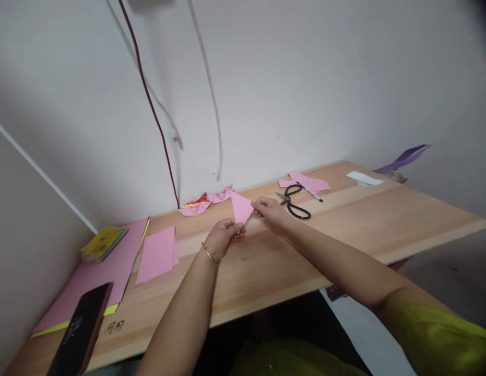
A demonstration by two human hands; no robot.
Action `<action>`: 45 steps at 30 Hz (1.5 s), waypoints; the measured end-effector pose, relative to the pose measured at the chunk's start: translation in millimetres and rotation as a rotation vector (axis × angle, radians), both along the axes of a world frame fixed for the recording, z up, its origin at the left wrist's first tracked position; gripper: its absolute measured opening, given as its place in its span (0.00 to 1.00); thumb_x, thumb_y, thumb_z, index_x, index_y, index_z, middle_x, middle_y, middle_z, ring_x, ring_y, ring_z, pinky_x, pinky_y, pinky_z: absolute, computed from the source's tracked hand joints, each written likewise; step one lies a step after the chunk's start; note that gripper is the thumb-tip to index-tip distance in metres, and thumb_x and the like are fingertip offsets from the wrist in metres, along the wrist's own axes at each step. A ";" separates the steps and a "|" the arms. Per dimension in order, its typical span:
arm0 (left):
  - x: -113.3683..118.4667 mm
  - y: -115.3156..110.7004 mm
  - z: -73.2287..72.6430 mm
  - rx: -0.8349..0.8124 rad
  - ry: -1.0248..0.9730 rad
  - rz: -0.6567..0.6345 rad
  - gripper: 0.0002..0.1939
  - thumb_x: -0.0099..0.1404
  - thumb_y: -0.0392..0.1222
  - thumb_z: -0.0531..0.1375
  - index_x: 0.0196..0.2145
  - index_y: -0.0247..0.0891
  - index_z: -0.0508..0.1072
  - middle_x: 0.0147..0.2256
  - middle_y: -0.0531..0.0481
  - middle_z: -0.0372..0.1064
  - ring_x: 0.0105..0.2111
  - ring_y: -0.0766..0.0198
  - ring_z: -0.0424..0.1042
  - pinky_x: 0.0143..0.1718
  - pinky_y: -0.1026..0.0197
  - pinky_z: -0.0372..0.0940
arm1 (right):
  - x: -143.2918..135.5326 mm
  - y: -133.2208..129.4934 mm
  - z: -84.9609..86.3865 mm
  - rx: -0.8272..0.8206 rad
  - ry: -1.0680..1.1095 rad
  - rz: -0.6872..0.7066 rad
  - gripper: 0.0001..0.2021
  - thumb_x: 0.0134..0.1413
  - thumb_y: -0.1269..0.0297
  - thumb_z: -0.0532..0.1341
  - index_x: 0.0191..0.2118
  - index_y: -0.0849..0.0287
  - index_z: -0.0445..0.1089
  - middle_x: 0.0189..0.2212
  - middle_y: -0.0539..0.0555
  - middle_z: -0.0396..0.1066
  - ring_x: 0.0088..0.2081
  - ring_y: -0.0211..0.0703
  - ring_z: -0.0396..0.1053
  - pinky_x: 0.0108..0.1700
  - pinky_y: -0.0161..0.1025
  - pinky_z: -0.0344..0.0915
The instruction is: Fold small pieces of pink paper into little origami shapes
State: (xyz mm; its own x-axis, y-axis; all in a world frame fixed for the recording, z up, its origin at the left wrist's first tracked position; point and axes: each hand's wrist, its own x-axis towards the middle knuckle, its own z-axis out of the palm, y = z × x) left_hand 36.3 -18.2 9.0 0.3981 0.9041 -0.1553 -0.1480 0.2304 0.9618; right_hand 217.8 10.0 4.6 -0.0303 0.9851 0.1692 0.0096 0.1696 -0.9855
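A folded piece of pink paper (241,207), roughly triangular, is held above the wooden table between my two hands. My left hand (227,234), with a gold bangle at the wrist, pinches its lower corner. The right corner is caught between the thumb and fingers of my right hand (268,210). Just behind the paper, crumpled folded pink pieces (219,197) lie against the wall, with a bit of red and yellow among them. To the right of my right hand rest black-handled scissors (293,201), their blades parted.
Pink scraps (315,184) and a pen (310,192) lie by the scissors. Pink sheets (157,256) rest at left, beside a large pink stack (90,284) bearing a yellow booklet (104,243) and a phone (82,329). A white strip (364,178) sits at right. Cables (151,102) hang down the wall.
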 end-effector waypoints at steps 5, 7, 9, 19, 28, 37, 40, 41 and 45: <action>4.2 0.1 -0.8 -0.047 -0.095 0.020 0.13 0.45 0.41 0.67 0.27 0.31 0.71 0.21 0.52 0.65 0.20 0.71 0.62 0.27 0.64 0.59 | -3.8 -5.2 2.6 0.039 -0.078 0.088 0.16 0.47 0.52 0.57 0.23 0.61 0.62 0.20 0.46 0.61 0.23 0.32 0.56 0.28 0.32 0.53; 5.5 -0.6 0.1 -0.050 -0.130 0.015 0.14 0.44 0.40 0.68 0.28 0.30 0.72 0.21 0.51 0.66 0.19 0.71 0.61 0.25 0.64 0.58 | -5.2 -7.5 4.6 0.049 -0.108 0.122 0.16 0.47 0.52 0.57 0.23 0.61 0.62 0.20 0.47 0.61 0.24 0.33 0.57 0.29 0.32 0.54; 6.7 -1.8 1.1 -0.047 -0.146 0.019 0.14 0.43 0.39 0.68 0.29 0.30 0.73 0.22 0.51 0.68 0.19 0.71 0.61 0.24 0.64 0.57 | -6.3 -9.3 6.2 0.051 -0.123 0.140 0.17 0.47 0.51 0.57 0.23 0.61 0.62 0.21 0.47 0.62 0.24 0.33 0.57 0.29 0.32 0.54; 5.4 4.4 -4.4 0.061 -0.128 0.252 0.14 0.45 0.45 0.67 0.28 0.33 0.72 0.23 0.50 0.70 0.22 0.69 0.65 0.27 0.64 0.58 | -6.9 -12.2 6.1 0.057 -0.105 0.249 0.16 0.45 0.52 0.59 0.26 0.61 0.61 0.21 0.46 0.60 0.23 0.31 0.55 0.26 0.31 0.51; -0.6 8.9 -4.6 0.132 0.005 0.373 0.13 0.46 0.46 0.66 0.25 0.34 0.73 0.20 0.54 0.65 0.20 0.70 0.62 0.26 0.66 0.58 | -7.1 -9.4 0.8 -0.010 0.032 0.259 0.16 0.42 0.54 0.62 0.33 0.61 0.65 0.22 0.47 0.63 0.25 0.33 0.59 0.28 0.31 0.54; -3.4 13.2 -4.4 0.168 0.032 0.404 0.13 0.44 0.41 0.66 0.29 0.34 0.76 0.25 0.50 0.71 0.26 0.67 0.68 0.31 0.63 0.61 | -11.4 -6.6 -6.1 -0.055 0.148 0.265 0.10 0.41 0.61 0.61 0.31 0.59 0.67 0.19 0.45 0.60 0.22 0.31 0.55 0.26 0.30 0.52; -3.5 12.7 -2.3 0.126 0.017 0.424 0.13 0.44 0.40 0.66 0.30 0.34 0.76 0.24 0.51 0.70 0.24 0.67 0.67 0.30 0.63 0.62 | -11.4 -5.3 -9.5 -0.034 0.111 0.258 0.06 0.42 0.64 0.60 0.28 0.60 0.68 0.18 0.45 0.60 0.22 0.31 0.56 0.26 0.30 0.52; -3.5 12.3 -1.6 0.110 -0.015 0.412 0.13 0.44 0.40 0.65 0.30 0.34 0.75 0.23 0.51 0.69 0.24 0.67 0.67 0.30 0.63 0.62 | -11.0 -5.2 -9.7 -0.018 0.086 0.254 0.06 0.43 0.64 0.60 0.28 0.60 0.69 0.19 0.45 0.62 0.23 0.31 0.57 0.27 0.30 0.53; -4.6 8.9 3.4 -0.018 -0.129 0.305 0.15 0.50 0.49 0.63 0.30 0.35 0.72 0.24 0.49 0.69 0.24 0.66 0.68 0.28 0.61 0.65 | -8.5 -6.3 -5.6 0.146 -0.050 0.189 0.06 0.47 0.65 0.57 0.30 0.60 0.71 0.28 0.50 0.69 0.30 0.35 0.64 0.34 0.33 0.58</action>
State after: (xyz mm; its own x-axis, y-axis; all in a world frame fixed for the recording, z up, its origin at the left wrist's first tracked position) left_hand 31.7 -9.3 12.4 0.1274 0.9822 -0.1384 -0.3332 0.1738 0.9267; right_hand 209.3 3.7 -0.9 -0.2240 0.9262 0.3034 0.0121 0.3140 -0.9494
